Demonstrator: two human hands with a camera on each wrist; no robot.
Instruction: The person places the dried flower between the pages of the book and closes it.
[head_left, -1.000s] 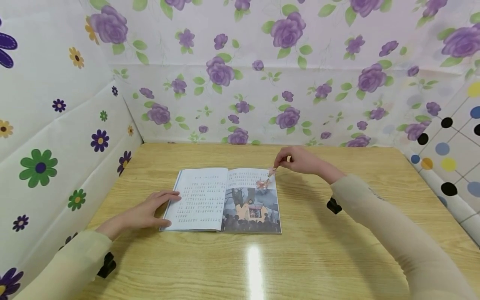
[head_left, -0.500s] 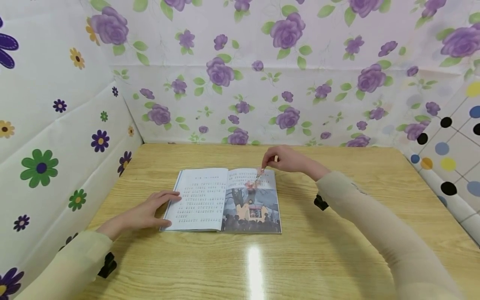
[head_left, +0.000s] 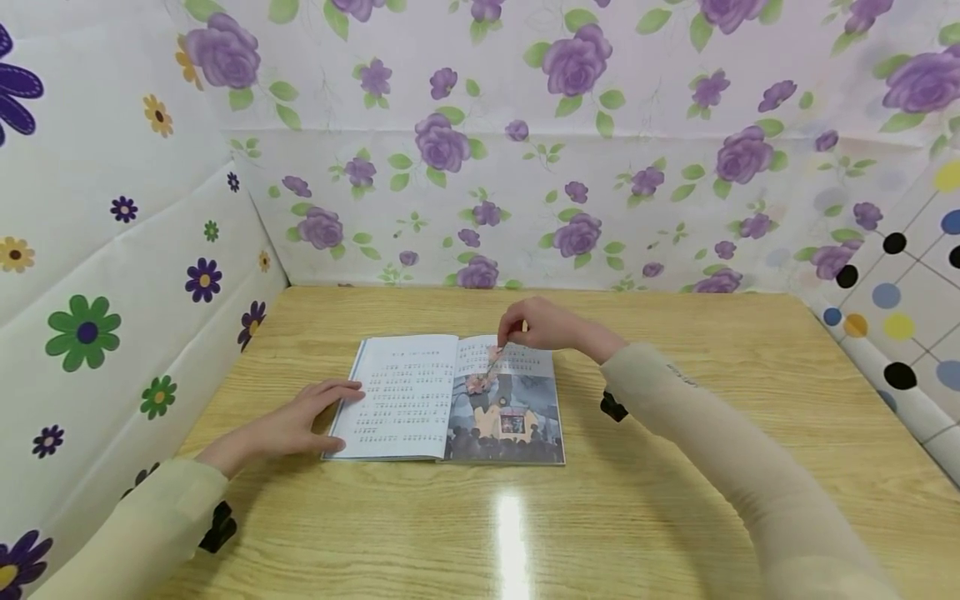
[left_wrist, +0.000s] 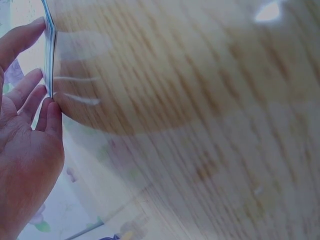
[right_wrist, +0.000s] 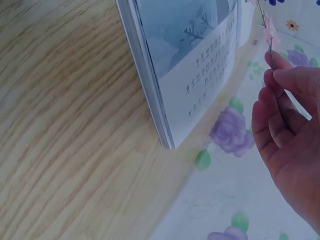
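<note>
An open book (head_left: 401,404) lies on the table, with printed text on its left page and a dark blue-grey picture on the right one. My left hand (head_left: 281,427) rests at the book's left edge, fingers and thumb spread on the page margin; the left wrist view shows the fingertips (left_wrist: 36,75) against the stack of pages. Above the top of the right page, my right hand (head_left: 546,323) pinches the thin stem of a pink flower sprig (head_left: 477,382) between thumb and fingers. The sprig hangs down over the right page, its blossoms overlapping the picture.
The wooden table (head_left: 510,533) has a glossy surface with a bright light reflection in front of the book. Floral sheets (head_left: 517,208) line the back and left, and a dotted sheet (head_left: 900,333) stands at the right. Black devices are strapped at both wrists.
My right hand has moved left with the flower sprig, from the book's right edge toward the middle of the right page. The left hand and the book have stayed put.
</note>
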